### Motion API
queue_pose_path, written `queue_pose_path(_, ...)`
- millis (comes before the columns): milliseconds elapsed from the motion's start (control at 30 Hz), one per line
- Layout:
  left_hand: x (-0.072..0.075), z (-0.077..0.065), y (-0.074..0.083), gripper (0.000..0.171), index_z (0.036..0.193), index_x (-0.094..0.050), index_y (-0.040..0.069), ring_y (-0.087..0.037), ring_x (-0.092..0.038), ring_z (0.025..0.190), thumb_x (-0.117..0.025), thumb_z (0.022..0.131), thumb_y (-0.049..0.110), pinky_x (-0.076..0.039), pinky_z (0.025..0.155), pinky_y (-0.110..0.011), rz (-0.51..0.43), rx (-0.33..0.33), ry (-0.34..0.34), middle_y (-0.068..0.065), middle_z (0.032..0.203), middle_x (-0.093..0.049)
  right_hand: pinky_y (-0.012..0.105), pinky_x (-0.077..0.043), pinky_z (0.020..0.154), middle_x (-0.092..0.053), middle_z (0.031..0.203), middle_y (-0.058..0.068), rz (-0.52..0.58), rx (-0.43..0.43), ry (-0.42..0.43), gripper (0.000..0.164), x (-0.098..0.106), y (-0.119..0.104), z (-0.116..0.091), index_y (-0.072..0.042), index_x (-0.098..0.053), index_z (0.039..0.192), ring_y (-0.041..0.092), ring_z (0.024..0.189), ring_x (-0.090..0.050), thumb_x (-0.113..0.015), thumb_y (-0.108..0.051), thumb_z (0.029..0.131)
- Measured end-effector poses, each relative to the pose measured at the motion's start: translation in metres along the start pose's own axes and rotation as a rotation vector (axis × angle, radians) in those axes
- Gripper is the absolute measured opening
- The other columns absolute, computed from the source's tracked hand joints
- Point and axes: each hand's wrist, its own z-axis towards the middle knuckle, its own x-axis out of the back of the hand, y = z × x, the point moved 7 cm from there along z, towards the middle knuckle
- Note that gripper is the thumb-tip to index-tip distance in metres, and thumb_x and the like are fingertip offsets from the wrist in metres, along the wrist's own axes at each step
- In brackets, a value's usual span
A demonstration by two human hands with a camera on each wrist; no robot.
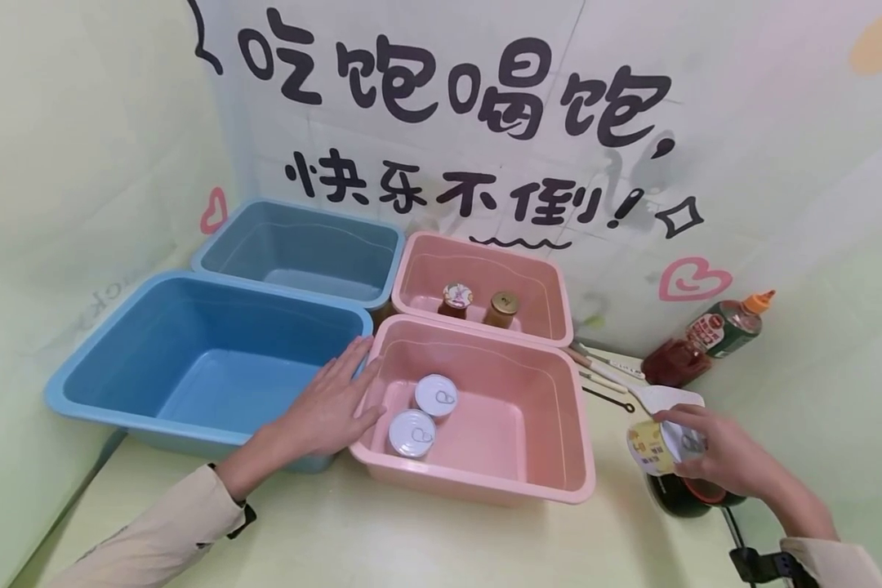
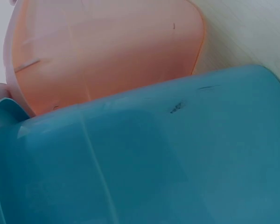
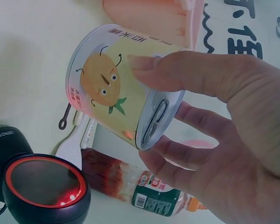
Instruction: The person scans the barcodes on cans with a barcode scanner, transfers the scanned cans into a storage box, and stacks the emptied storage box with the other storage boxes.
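My right hand (image 1: 735, 453) holds a yellow-labelled tin can (image 1: 650, 447), tilted, with thumb and fingers around its pull-tab end. In the right wrist view the can (image 3: 112, 84) shows a cartoon orange fruit with a face. Just beneath it is a black scanner-like device (image 3: 46, 186) with a red-ringed window glowing red. My left hand (image 1: 331, 408) lies with straight fingers over the adjoining rims of the front blue bin (image 1: 147, 420) and front pink bin (image 1: 485, 486). Two pull-tab cans (image 1: 436, 396) stand inside that pink bin, at its left side.
Behind are a second blue bin (image 1: 301, 220) and a second pink bin (image 1: 485, 249), the latter with two lidded jars (image 1: 501, 309). Several utensils, including a white spatula (image 1: 661, 398), lie at the right. A red sauce bottle (image 1: 706, 339) stands near the right wall.
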Motion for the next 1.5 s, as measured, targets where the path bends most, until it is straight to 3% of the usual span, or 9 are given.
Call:
queue_pose_path(333, -0.002, -0.002, 0.002, 0.071, 0.152, -0.039, 0.002, -0.037, -0.011, 0.156, -0.061, 0.096, 0.040, -0.026, 0.117, -0.064, -0.001, -0.003, 0.005, -0.017, 0.168, -0.014, 0.036, -0.051, 0.065, -0.059, 0.124, 0.030, 0.009, 0.013, 0.012, 0.068, -0.014, 0.015, -0.008, -0.002, -0.067, 0.120, 0.035, 0.095, -0.060, -0.085, 0.000, 0.055)
queue_pose_path(567, -0.002, -0.002, 0.002, 0.071, 0.152, -0.039, 0.002, -0.037, -0.011, 0.155, -0.061, 0.095, 0.040, -0.026, 0.117, -0.064, -0.004, 0.000, 0.002, -0.017, 0.168, -0.014, 0.047, -0.053, 0.069, -0.059, 0.120, 0.028, 0.016, 0.011, 0.015, 0.065, -0.020, 0.018, -0.008, -0.001, -0.068, 0.117, 0.039, 0.097, -0.060, -0.085, 0.001, 0.055)
queue_pose_path(800, 0.000, -0.002, 0.003, 0.071, 0.152, -0.040, 0.002, -0.037, -0.011, 0.156, -0.061, 0.095, 0.040, -0.026, 0.117, -0.064, -0.006, -0.002, 0.003, -0.017, 0.168, -0.015, 0.039, -0.051, 0.066, -0.058, 0.122, 0.026, 0.016, 0.034, 0.046, 0.068, -0.018, 0.014, -0.006, -0.002, -0.067, 0.119, 0.034, 0.093, -0.060, -0.088, -0.001, 0.055)
queue_pose_path(1067, 0.000, -0.002, 0.003, 0.072, 0.152, -0.039, 0.003, -0.037, -0.011, 0.156, -0.060, 0.096, 0.042, -0.026, 0.117, -0.063, 0.001, -0.002, 0.002, -0.016, 0.168, -0.014, 0.030, -0.045, 0.065, -0.052, 0.128, 0.029, 0.024, 0.006, 0.050, 0.067, 0.004, 0.003, 0.000, -0.004, -0.064, 0.124, 0.032, 0.094, -0.056, -0.089, -0.011, 0.062)
queue_pose_path(1267, -0.001, -0.002, 0.003, 0.073, 0.153, -0.039, 0.003, -0.037, -0.010, 0.156, -0.061, 0.095, 0.042, -0.026, 0.118, -0.064, 0.001, 0.004, -0.001, -0.016, 0.168, -0.013, 0.022, -0.042, 0.059, -0.054, 0.126, 0.030, 0.013, 0.074, 0.127, 0.070, 0.032, -0.015, 0.008, -0.002, -0.063, 0.127, 0.025, 0.087, -0.054, -0.091, -0.013, 0.064)
queue_pose_path(1500, 0.000, -0.002, 0.002, 0.072, 0.153, -0.039, 0.003, -0.037, -0.010, 0.156, -0.060, 0.095, 0.042, -0.023, 0.119, -0.063, 0.010, 0.004, 0.003, -0.016, 0.168, -0.013, 0.022, -0.043, 0.062, -0.057, 0.124, 0.026, -0.037, 0.153, 0.194, 0.070, 0.063, -0.038, 0.028, -0.001, -0.063, 0.129, 0.028, 0.090, -0.056, -0.090, -0.014, 0.065)
